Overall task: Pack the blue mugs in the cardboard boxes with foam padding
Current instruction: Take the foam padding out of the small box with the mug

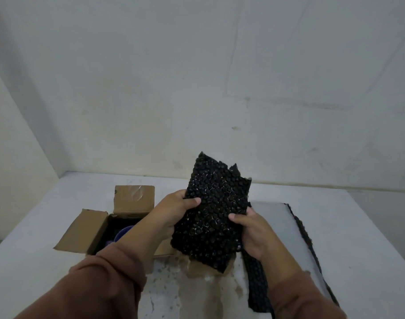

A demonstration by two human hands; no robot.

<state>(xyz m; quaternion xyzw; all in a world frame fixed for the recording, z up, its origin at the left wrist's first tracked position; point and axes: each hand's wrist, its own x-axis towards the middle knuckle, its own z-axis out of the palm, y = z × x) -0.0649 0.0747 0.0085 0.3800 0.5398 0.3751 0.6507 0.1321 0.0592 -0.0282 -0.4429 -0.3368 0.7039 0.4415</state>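
Scuffed, stained white wall (196, 77) behind a white bench (35, 261).

Foam sheet (216, 215): black, roughly rectangular, with a face covered in small rounded bumps and pale specks between them. Top edge was ragged with a notch in it. It was up in the air over the bench, near upright, its top leaning right. It sat just right of the cardboard box (91, 233); couldn't tell if the two touched.

Grip:
- Left hand (173, 210) gripped the sheet's left edge. Left thumb (193, 201) lay across the bumpy face, fingers curled behind the sheet and hidden.
- Right hand (252, 229) gripped the right edge, lower down. Right thumb (237, 217) was on the face, fingers also behind and out of sight.
- Both hands pinched the sheet, thumbs in front and the rest at the back.

Markings: a small dark mark (116, 191) at the left edge of the box's rear flap, too small to read. Shiny clear tape (137, 194) ran across that flap.

Box stood open on the bench at left, flaps splayed, dark inside. Blue mug (123, 231) was in it, with only a curved bit of rim showing. The left forearm hid the rest.

Brown sleeves (109, 272) on both arms.

Foam strip (256, 284), same black bumpy stuff, lay flat on the bench under the right forearm. Grey panel (272, 217) lay flat beyond the right hand, with dark foam showing along its right side. Brownish stain (196, 295) on the bench between the arms.
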